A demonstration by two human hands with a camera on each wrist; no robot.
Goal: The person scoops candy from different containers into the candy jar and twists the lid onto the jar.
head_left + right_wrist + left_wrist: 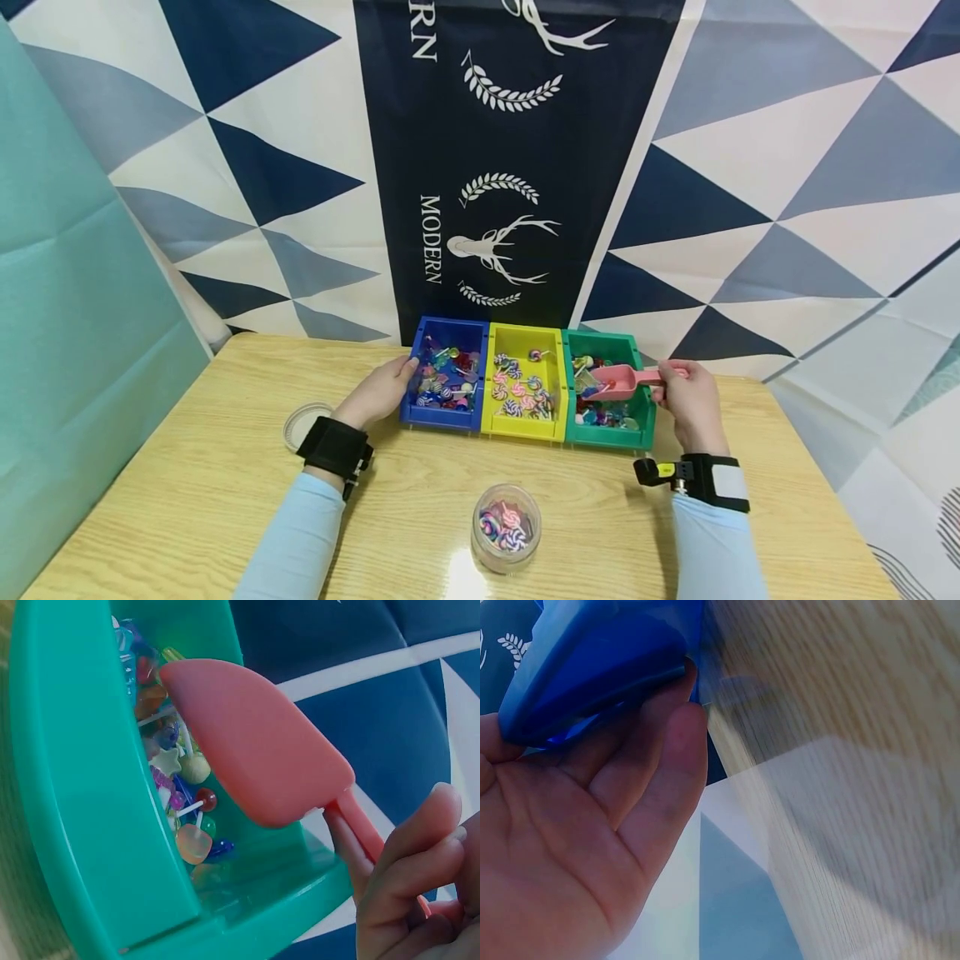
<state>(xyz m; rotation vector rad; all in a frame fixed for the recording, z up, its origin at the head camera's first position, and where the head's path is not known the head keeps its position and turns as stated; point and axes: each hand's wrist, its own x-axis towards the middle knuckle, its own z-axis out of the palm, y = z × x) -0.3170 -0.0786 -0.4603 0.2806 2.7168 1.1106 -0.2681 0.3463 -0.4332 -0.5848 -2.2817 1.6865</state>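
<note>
Backed by patterned cloth [285, 42] in blue, grey and white triangles, with a dark printed panel [510, 150] at centre and teal cloth [90, 333] at left. Set below, a wood-grain table [405, 525]. Lined up along its far edge, side by side: blue bin [442, 420], yellow bin [522, 428], green bin [611, 436]. Swirl lollipops [519, 389] in the yellow one, mixed small pieces in the other two.

Gripping the outer side of the blue bin with the left hand [378, 390]. Shown from the head: thumb at the rim. Shown only from the left wrist: open stretch of palm, fingers tucked against the underside of the blue lip.

Holding a pink scoop [617, 382] by its handle with the right hand [692, 406], fingers curled round it, over the green bin. Seen from the head: hollow of the scoop, contents hard to tell from pieces behind. Seen from the right wrist instead: rounded underside, tip close to the pieces, plus a pale star-shaped piece [166, 761] and a red ball on a white stick [206, 799].

Visible from the head alone: clear jar [497, 563] with swirl pieces inside, nearer on the table, and a round lid [296, 427] beside the left wrist, partly covered.
</note>
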